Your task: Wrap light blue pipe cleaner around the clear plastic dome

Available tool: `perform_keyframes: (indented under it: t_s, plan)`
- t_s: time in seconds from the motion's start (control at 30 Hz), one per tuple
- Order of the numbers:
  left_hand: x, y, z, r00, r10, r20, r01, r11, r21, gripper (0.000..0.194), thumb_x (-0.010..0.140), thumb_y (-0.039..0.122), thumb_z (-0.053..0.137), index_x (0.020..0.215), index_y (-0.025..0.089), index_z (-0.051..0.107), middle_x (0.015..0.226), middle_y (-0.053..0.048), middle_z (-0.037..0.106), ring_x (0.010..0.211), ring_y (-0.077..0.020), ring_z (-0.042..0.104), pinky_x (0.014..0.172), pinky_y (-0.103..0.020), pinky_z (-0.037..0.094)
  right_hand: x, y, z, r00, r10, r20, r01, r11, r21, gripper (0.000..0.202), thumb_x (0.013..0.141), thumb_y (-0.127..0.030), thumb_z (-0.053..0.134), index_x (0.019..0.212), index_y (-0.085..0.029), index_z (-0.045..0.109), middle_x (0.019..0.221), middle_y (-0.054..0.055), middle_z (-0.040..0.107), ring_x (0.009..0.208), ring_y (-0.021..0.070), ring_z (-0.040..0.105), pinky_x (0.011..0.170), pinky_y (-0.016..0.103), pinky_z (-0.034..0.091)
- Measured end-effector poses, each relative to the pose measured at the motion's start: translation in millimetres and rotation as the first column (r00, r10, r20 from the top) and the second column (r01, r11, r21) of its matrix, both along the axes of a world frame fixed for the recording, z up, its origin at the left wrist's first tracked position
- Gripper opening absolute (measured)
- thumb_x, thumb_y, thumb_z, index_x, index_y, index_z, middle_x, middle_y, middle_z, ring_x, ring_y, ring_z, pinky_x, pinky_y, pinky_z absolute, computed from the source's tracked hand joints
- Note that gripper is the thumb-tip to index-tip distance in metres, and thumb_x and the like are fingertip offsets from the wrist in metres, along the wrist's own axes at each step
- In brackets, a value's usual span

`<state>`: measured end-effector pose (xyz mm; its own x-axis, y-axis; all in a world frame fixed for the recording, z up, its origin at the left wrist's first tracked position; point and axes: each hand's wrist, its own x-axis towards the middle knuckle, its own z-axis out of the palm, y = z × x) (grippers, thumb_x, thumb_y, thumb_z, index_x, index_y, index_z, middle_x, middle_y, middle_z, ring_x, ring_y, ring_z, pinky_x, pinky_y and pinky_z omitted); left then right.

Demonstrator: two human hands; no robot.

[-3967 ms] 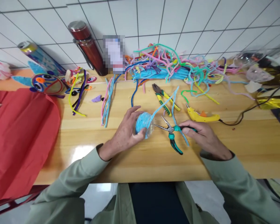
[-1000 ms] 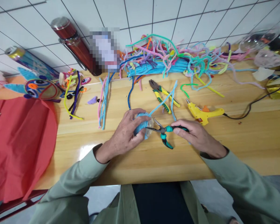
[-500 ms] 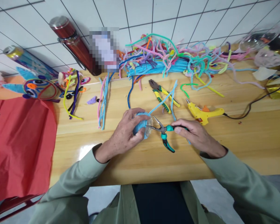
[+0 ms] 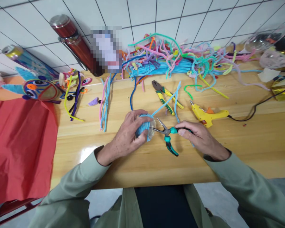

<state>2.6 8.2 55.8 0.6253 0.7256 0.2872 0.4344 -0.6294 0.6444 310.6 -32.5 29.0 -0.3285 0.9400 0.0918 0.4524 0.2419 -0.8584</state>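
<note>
My left hand is wrapped round a clear rounded piece partly covered with blue pipe cleaner. A loose blue strand runs up and right from it. My right hand holds one handle of the green-and-black long-nose pliers. Their jaws are spread, and one tip lies at the blue wrapping beside my left thumb. The other handle hangs free over the table.
Yellow-handled pliers and a yellow glue gun with a black cord lie beyond my hands. Coloured pipe cleaners are heaped along the wall. A red flask, a can, an owl-like figure and red cloth are at left.
</note>
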Motion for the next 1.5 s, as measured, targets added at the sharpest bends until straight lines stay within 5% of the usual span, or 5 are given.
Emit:
perform_keyframes:
  t_s: [1.5]
  plan:
    - [-0.1,-0.3,1.8,1.000,-0.009,-0.024,0.009,1.000,0.008,0.037,0.104,0.023,0.055,0.140,0.027,0.058,0.147,-0.014,0.057,0.139,-0.0312,0.057,0.117,-0.055,0.050,-1.3,-0.9,3.3,1.000,-0.023,-0.004,0.022,0.999,-0.025,0.026,0.105,-0.043,0.062,0.103,-0.024,0.079,0.081,0.001,0.078,0.068,0.0174,0.067,0.062,0.029,0.049]
